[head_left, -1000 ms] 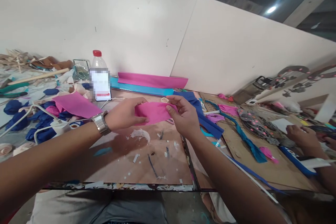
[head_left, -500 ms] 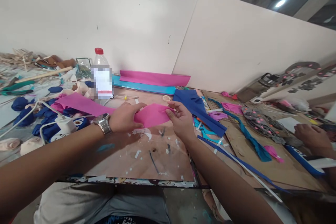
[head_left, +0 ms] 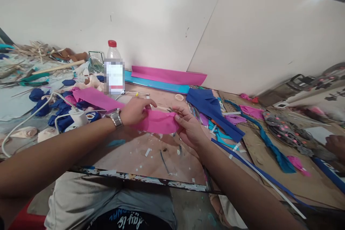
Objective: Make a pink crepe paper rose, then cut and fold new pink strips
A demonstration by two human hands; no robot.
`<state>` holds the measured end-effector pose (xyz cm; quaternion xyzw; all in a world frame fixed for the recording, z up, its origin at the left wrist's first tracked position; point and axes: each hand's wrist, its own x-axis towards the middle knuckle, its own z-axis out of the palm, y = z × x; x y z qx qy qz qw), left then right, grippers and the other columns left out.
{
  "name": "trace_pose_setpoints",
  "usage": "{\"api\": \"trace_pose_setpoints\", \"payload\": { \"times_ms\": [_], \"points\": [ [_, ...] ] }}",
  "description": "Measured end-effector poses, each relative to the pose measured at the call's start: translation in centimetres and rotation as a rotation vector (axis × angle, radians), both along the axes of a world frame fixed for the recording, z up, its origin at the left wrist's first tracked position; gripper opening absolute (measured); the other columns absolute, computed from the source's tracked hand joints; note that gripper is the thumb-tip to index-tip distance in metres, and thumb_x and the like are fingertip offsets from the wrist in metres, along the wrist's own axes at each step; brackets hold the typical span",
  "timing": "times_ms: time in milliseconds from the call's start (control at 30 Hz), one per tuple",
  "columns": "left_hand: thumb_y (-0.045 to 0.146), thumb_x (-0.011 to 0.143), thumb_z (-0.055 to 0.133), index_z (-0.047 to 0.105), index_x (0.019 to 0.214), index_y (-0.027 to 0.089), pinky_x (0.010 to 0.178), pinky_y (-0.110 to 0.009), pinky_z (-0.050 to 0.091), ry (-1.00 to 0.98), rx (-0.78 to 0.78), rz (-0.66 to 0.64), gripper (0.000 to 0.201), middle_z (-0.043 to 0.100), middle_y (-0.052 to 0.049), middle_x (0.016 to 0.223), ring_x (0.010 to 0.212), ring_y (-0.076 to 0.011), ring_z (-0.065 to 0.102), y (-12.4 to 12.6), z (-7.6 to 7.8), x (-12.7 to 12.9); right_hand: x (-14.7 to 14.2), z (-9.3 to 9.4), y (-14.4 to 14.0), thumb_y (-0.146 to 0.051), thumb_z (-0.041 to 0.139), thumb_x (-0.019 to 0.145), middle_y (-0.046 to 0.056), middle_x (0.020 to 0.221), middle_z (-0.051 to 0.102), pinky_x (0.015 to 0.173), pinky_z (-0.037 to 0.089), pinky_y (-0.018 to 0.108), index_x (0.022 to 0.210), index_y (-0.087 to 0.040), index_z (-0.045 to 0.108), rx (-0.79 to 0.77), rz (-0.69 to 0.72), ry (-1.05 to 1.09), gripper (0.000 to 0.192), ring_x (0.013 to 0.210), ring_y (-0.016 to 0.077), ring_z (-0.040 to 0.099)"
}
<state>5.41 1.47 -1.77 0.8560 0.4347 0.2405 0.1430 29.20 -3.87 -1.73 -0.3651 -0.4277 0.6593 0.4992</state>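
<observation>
Left hand (head_left: 136,110): fingers closed over the left end of a pink cloth strip (head_left: 159,121), wristwatch (head_left: 115,118) on the wrist. Right hand (head_left: 188,126): thumb and fingers pinching the strip's right end. The strip is stretched between the two hands, low over the surface (head_left: 151,161); whether it touches the wood cannot be told.

Edges and room: under and in front of the hands the brown board is open, carrying only small white scraps and dried glue marks, up to the near edge at the person's lap. Just right of the right hand lies a folded blue cloth (head_left: 212,109), with blue and teal strips trailing toward the near right edge. Left of the left forearm sit a white charger with cable (head_left: 78,118) and a heap of dark blue pieces.

Farther back: a plastic bottle (head_left: 113,68) with red cap, a larger pink sheet (head_left: 94,97) beside it, a pink roll (head_left: 168,75) against the white wall. At the far right edge, another person's hand (head_left: 335,143).

Versus a second ago: the strip was held higher, level with the bottle's base; both hands have dropped nearer the board. View has swung left and down.
</observation>
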Motion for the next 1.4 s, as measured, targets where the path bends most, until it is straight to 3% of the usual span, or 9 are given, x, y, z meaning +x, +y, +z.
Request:
{"api": "trace_pose_setpoints", "payload": {
  "times_ms": [133, 233, 333, 467, 700, 867, 1033, 1233, 1400],
  "points": [
    [0.005, 0.077, 0.043, 0.068, 0.107, 0.019, 0.096, -0.039, 0.046, -0.181, 0.004, -0.081, 0.041, 0.076, -0.004, 0.101, 0.098, -0.0220, 0.066, 0.0, 0.5, -0.3, -0.6, -0.7, -0.2, -0.038, 0.088, 0.069, -0.001, 0.087, 0.068, 0.062, 0.051, 0.021, 0.102, -0.023, 0.072, 0.093, -0.060, -0.193, 0.040, 0.069, 0.0113, 0.062],
    [0.023, 0.095, 0.040, 0.065, 0.116, 0.017, 0.091, -0.034, 0.049, -0.346, -0.148, -0.337, 0.033, 0.074, -0.007, 0.109, 0.101, -0.0212, 0.066, -1.2, 1.4, -0.1, -0.9, -1.1, -0.5, -0.040, 0.082, 0.075, 0.004, 0.102, 0.070, 0.067, 0.052, 0.024, 0.101, -0.020, 0.071, 0.203, -0.172, -0.352, 0.035, 0.079, 0.0137, 0.064],
    [0.049, 0.085, 0.067, 0.065, 0.118, 0.017, 0.087, -0.034, 0.047, -0.237, -0.109, -0.404, 0.046, 0.073, -0.009, 0.112, 0.098, -0.0250, 0.065, -2.5, 1.9, 0.6, -0.9, -1.1, -0.7, -0.040, 0.079, 0.078, 0.006, 0.105, 0.071, 0.069, 0.052, 0.025, 0.101, -0.021, 0.070, 0.293, -0.243, -0.425, 0.031, 0.086, 0.0170, 0.065],
    [0.045, 0.095, 0.054, 0.068, 0.096, 0.016, 0.073, -0.030, 0.041, -0.144, -0.045, -0.372, 0.032, 0.071, -0.006, 0.088, 0.078, -0.0192, 0.061, -3.3, 1.8, 1.4, -0.6, -0.8, -0.6, -0.037, 0.077, 0.080, 0.006, 0.102, 0.072, 0.070, 0.053, 0.026, 0.101, -0.022, 0.070, 0.373, -0.289, -0.452, 0.027, 0.091, 0.0186, 0.066],
    [0.022, 0.097, 0.042, 0.064, 0.076, 0.014, 0.063, -0.027, 0.036, -0.238, -0.175, -0.410, 0.031, 0.060, 0.000, 0.068, 0.063, -0.0125, 0.050, -2.9, 2.1, 0.8, -0.4, -0.7, -0.9, -0.036, 0.076, 0.082, 0.006, 0.102, 0.072, 0.079, 0.056, 0.032, 0.103, -0.023, 0.069, 0.479, -0.314, -0.476, 0.026, 0.096, 0.0211, 0.068],
    [0.026, 0.093, 0.046, 0.071, 0.080, 0.015, 0.067, -0.027, 0.042, -0.292, -0.311, -0.371, 0.030, 0.069, -0.003, 0.076, 0.071, -0.0155, 0.058, -2.4, 2.2, 0.3, -0.2, -0.4, -1.1, -0.034, 0.075, 0.083, 0.005, 0.100, 0.073, 0.079, 0.056, 0.033, 0.105, -0.024, 0.069, 0.511, -0.324, -0.503, 0.024, 0.092, 0.0205, 0.069],
    [0.030, 0.091, 0.052, 0.073, 0.099, 0.014, 0.070, -0.026, 0.045, -0.286, -0.440, -0.536, 0.027, 0.072, -0.005, 0.090, 0.079, -0.0168, 0.061, -2.7, 2.8, 0.5, -0.5, -0.3, -1.4, -0.031, 0.073, 0.084, 0.005, 0.101, 0.073, 0.079, 0.055, 0.032, 0.102, -0.024, 0.069, 0.539, -0.298, -0.517, 0.020, 0.091, 0.0197, 0.069],
    [0.037, 0.094, 0.058, 0.074, 0.095, 0.014, 0.066, -0.024, 0.043, -0.323, -0.351, -0.407, 0.028, 0.070, -0.003, 0.082, 0.073, -0.0136, 0.058, -3.2, 2.5, 1.1, -1.0, -0.2, -2.1, -0.030, 0.072, 0.085, 0.004, 0.096, 0.073, 0.073, 0.055, 0.030, 0.102, -0.023, 0.069, 0.549, -0.284, -0.548, 0.019, 0.086, 0.0183, 0.069],
    [0.032, 0.093, 0.057, 0.072, 0.085, 0.013, 0.062, -0.023, 0.040, -0.364, -0.388, -0.352, 0.025, 0.063, 0.000, 0.071, 0.065, -0.0112, 0.052, -2.8, 2.4, 0.9, -1.1, -0.4, -2.2, -0.033, 0.074, 0.084, 0.007, 0.106, 0.072, 0.084, 0.057, 0.034, 0.104, -0.023, 0.069, 0.559, -0.201, -0.510, 0.023, 0.096, 0.0209, 0.069]
  ]
}}
